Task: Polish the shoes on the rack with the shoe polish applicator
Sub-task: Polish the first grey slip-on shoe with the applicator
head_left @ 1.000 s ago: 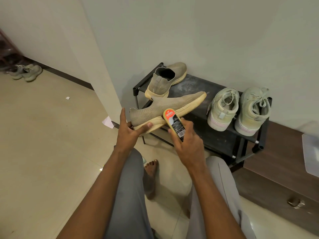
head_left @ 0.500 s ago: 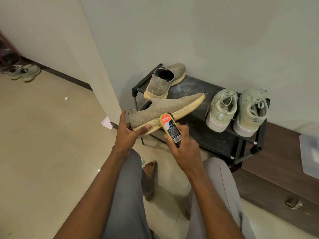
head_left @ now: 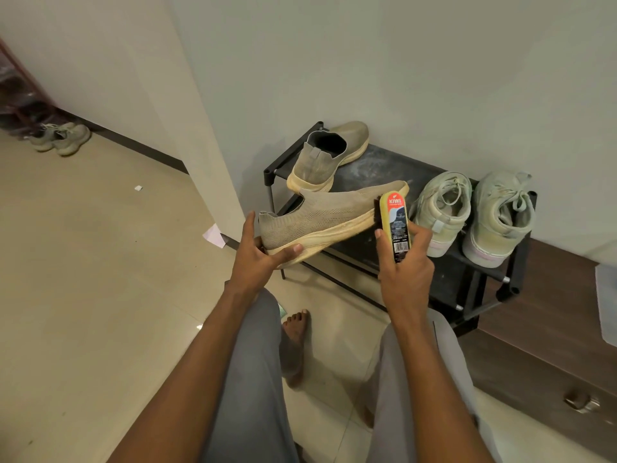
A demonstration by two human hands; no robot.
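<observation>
Head view shows polishing under way: the left hand (head_left: 258, 259) grips the heel of a tan knit shoe (head_left: 320, 215) held above the black rack (head_left: 444, 279), while the right hand (head_left: 405, 272) has its fingers (head_left: 379, 233) wrapped round the shoe polish applicator (head_left: 395, 225), pressed near the toe. Next probably comes a firm stroke along the sole edge. Its mate (head_left: 325, 158) and two pale sneakers (head_left: 474, 215) sit on the rack, against a plain wall, on a tiled floor (head_left: 100, 262).

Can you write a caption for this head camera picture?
Right hand rubs applicator on slip-on shoe held by left hand.
</observation>
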